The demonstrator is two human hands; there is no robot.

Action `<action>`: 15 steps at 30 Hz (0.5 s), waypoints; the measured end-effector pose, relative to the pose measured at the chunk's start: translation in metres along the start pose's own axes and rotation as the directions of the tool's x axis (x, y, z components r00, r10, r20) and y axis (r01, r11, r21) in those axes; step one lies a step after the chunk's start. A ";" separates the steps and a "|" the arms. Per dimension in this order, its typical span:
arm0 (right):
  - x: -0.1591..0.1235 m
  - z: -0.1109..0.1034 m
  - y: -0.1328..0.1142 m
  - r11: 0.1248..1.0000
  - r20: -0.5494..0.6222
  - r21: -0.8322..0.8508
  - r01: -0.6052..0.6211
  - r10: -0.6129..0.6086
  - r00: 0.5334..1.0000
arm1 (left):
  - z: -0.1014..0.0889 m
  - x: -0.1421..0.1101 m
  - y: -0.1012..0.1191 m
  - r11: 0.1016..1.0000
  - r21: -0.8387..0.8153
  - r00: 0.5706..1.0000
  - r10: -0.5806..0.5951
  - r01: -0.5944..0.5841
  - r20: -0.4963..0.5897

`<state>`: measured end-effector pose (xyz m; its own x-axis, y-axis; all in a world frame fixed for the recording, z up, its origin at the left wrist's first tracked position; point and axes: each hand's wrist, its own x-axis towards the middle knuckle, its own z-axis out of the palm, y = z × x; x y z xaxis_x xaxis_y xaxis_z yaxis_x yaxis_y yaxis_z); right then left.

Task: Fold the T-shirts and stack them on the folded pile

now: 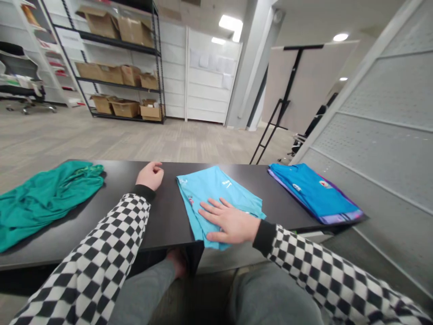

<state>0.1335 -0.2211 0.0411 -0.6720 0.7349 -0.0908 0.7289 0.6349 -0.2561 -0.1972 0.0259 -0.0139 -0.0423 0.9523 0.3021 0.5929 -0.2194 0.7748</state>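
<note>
A folded light blue sports garment with small white logos lies on the dark table, its near corner hanging over the front edge. My right hand rests flat on the garment's near part, fingers spread, covering some of it. Over the tabletop to the left of the garment is my left hand, with its fingers curled in and nothing visible in them. It is apart from the cloth. A crumpled green garment lies at the table's left end.
At the table's right end is a neat stack of folded shirts, a bright blue one on top of purple. A grey partition panel stands beside it. Behind the table are a black stand and a shelf rack with cardboard boxes.
</note>
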 end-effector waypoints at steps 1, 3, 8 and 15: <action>-0.008 -0.005 -0.001 1.000 0.010 0.013 0.001 -0.001 1.000 | -0.001 -0.001 0.000 1.000 -0.005 1.000 -0.001 0.001 0.000; -0.015 -0.017 -0.006 0.999 -0.033 0.027 -0.046 0.047 0.998 | 0.000 -0.001 0.001 1.000 -0.010 1.000 -0.003 0.003 0.004; 0.025 -0.019 -0.009 0.896 -0.317 0.069 -0.439 0.437 0.842 | 0.001 0.003 0.004 0.999 0.019 0.998 -0.048 0.048 0.033; 0.046 0.018 0.010 0.922 -0.172 0.002 -0.388 0.383 0.908 | -0.006 0.000 0.000 0.996 0.055 0.996 -0.068 0.064 0.063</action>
<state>0.1072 -0.1851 0.0173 -0.3085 0.9511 -0.0150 0.9324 0.2993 -0.2026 -0.2017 0.0245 -0.0103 -0.0319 0.9764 0.2137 0.6321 -0.1459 0.7610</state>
